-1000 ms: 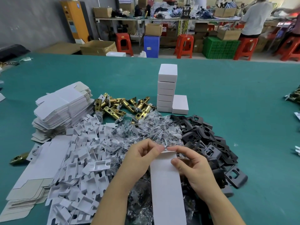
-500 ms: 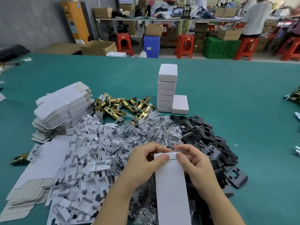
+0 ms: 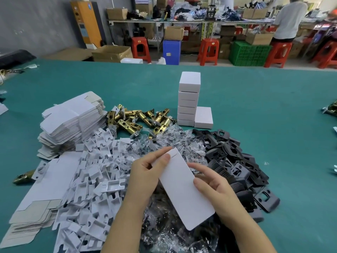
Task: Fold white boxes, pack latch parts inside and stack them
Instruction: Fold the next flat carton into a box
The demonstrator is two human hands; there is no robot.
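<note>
- I hold the closed white box (image 3: 184,187) tilted above the heap of clear screw bags (image 3: 164,229); my right hand (image 3: 217,190) curls around its right edge, fingers underneath, thumb on the top face.
- My left hand (image 3: 147,172) pinches the far end, thumb pressing by the tuck flap. I judge the flap needs a firm squeeze so it stays seated.
- Black strike plates (image 3: 237,161) lie to the right, white inserts (image 3: 91,179) to the left.
- Further off, the brass latches (image 3: 135,119) and flat blanks (image 3: 71,121).
- Farthest is the stack of finished boxes (image 3: 188,99); I should lay this one flat and square with it.
</note>
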